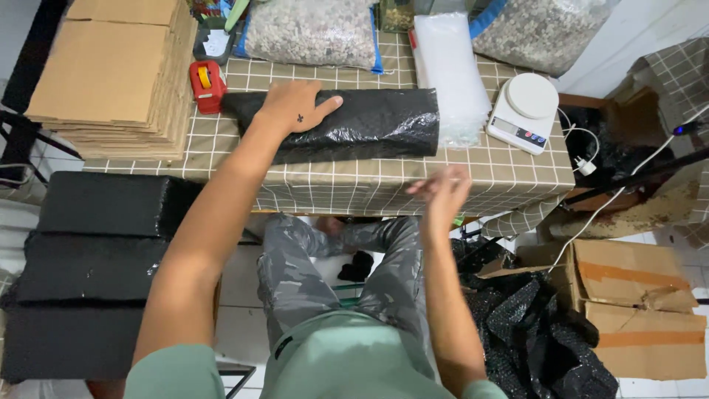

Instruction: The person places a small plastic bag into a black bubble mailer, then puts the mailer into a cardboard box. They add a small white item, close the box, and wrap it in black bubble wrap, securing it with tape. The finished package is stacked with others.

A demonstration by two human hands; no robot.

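while our left hand [297, 106] presses flat, fingers spread, on the black bubble-wrap roll [347, 124], our right hand [441, 191] hovers blurred, fingers loosely open, holding nothing, so we judge the roll could spring loose and unroll toward the white scale [524, 111].

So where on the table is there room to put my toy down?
There is bare checked tablecloth along the front edge, between the black wrapped bundle and the white scale. A small patch lies beside the cardboard stack, below the red tape dispenser. The back is crowded with bags of pebbles.
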